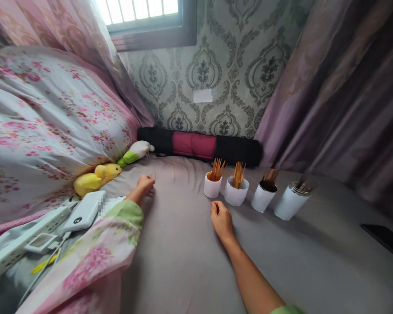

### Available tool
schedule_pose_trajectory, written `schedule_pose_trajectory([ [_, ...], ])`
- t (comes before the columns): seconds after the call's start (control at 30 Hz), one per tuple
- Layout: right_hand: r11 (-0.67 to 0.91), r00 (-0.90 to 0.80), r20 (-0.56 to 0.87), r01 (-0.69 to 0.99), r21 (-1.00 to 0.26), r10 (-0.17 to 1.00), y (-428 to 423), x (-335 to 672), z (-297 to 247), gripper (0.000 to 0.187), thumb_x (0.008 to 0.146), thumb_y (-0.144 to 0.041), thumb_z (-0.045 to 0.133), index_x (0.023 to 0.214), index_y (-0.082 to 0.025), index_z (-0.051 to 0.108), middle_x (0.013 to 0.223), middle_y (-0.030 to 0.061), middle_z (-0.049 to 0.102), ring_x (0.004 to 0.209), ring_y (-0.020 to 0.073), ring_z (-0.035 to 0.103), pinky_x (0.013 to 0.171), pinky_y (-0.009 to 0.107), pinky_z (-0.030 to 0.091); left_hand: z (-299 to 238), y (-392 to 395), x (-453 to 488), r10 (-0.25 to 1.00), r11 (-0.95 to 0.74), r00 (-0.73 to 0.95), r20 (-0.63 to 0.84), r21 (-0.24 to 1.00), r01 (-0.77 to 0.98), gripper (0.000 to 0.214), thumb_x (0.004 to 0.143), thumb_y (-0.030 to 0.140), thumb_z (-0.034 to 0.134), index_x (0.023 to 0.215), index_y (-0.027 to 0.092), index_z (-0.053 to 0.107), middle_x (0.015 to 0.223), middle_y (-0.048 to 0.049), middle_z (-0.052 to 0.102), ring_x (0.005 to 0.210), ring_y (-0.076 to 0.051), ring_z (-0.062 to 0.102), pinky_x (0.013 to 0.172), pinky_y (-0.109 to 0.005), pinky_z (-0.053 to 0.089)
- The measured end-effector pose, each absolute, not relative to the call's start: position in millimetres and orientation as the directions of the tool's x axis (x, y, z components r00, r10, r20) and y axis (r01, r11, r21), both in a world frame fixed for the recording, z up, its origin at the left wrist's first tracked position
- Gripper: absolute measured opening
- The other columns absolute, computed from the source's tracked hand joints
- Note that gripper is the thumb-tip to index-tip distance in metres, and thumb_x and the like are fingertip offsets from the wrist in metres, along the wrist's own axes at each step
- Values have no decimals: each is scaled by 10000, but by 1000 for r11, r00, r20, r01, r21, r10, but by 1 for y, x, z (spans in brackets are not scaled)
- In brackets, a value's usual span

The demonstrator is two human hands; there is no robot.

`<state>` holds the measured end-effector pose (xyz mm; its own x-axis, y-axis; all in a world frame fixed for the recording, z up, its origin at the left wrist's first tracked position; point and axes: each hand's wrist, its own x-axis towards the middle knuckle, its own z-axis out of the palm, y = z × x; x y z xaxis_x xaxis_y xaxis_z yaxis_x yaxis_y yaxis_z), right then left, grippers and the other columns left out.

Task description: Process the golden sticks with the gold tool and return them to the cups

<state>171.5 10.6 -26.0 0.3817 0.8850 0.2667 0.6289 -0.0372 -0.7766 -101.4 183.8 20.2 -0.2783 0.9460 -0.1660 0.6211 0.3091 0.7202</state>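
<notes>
My left hand (pixel 146 184) rests on the grey bed sheet with its fingers curled in, and nothing shows in it. Curled into a loose fist, my right hand (pixel 222 220) lies on the sheet just in front of the white-wrapped containers, also with nothing visible in it. Nearest to it are a small white cup (pixel 212 187) and a wider white cup (pixel 236 194), each with thin orange-brown sticks standing in it. To their right, a white-wrapped can (pixel 263 199) and a larger, tilted-looking can (pixel 290 204) hold darker thin sticks.
A black and red roll bag (pixel 194 145) lies along the patterned wall. Left are a yellow plush toy (pixel 96 178), a green-and-white plush (pixel 136 152), a white power bank (pixel 85 211) with cables and a power strip (pixel 29 242). A black phone-like slab (pixel 384 240) lies far right.
</notes>
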Motion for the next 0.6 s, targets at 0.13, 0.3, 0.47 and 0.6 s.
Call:
schedule_pose_trajectory([
  [0.13,-35,378,262,624,-781,888,10,171,-26,290,837,-324,323,839,-188,579,789,46,653,688,148,579,625,224,380,15,192,-115,939,330,-307,-155,653,682,93,655,164,600,728,107,594,589,-53,567,552,-175,568,473,-252,429],
  [0.3,-34,378,266,627,-778,887,9,171,-27,279,839,-318,327,838,-191,576,777,38,648,677,143,572,624,222,377,13,196,-118,946,311,-301,-122,607,731,91,608,145,579,699,142,590,531,-40,547,456,-175,531,419,-257,395],
  [0.47,-30,380,277,633,-774,883,10,171,-27,274,839,-317,330,831,-188,572,773,36,645,658,139,563,605,222,368,13,201,-115,961,269,-256,-103,565,780,87,576,157,598,661,140,596,510,-48,539,473,-176,530,438,-255,395],
  [0.6,-29,378,275,632,-774,884,10,171,-27,273,842,-315,328,822,-191,570,773,34,645,649,138,560,590,220,363,16,202,-112,969,244,-227,-98,532,811,82,577,138,567,652,142,597,494,-39,528,484,-167,528,460,-246,394],
])
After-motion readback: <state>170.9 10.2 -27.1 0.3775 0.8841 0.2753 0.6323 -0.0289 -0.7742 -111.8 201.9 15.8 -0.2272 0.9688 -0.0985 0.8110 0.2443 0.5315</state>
